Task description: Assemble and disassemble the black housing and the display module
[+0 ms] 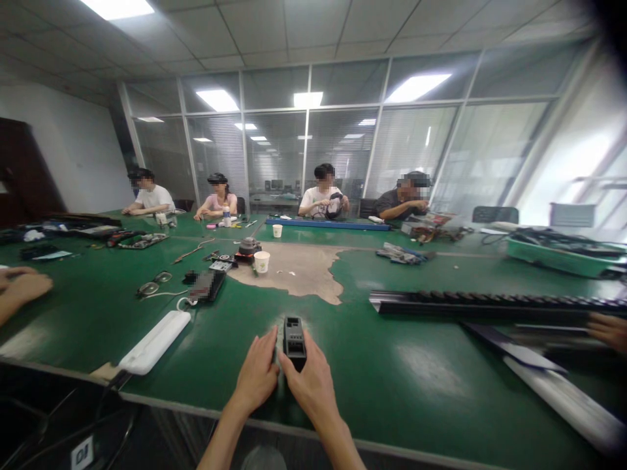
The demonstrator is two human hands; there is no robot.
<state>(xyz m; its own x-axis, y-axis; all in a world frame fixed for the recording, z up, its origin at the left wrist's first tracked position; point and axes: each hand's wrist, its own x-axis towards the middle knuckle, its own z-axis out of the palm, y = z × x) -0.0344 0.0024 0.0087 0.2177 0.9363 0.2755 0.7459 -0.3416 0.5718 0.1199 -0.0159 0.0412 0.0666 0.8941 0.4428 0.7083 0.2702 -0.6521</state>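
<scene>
A black plastic housing [294, 334] with rectangular openings is upright on the green table [372, 391], right in front of me. My right hand [311, 375] is closed on it, thumb on the near left side and fingers along the right. Just to its left, my left hand [258, 372] has its fingers together against a thin greyish flat piece [280, 341], seen nearly edge-on. What kind of part that is, I cannot make out. A narrow gap separates it from the housing, and the fingers' inner sides are hidden.
A white power strip [155, 341] lies left, near glasses [154, 284]. Paper cups [261, 262] stand ahead. Long black rails [490, 305] and a green tray [558, 258] occupy the right. Other people's hands [24, 287] rest at the left; another hand [607, 331] shows right.
</scene>
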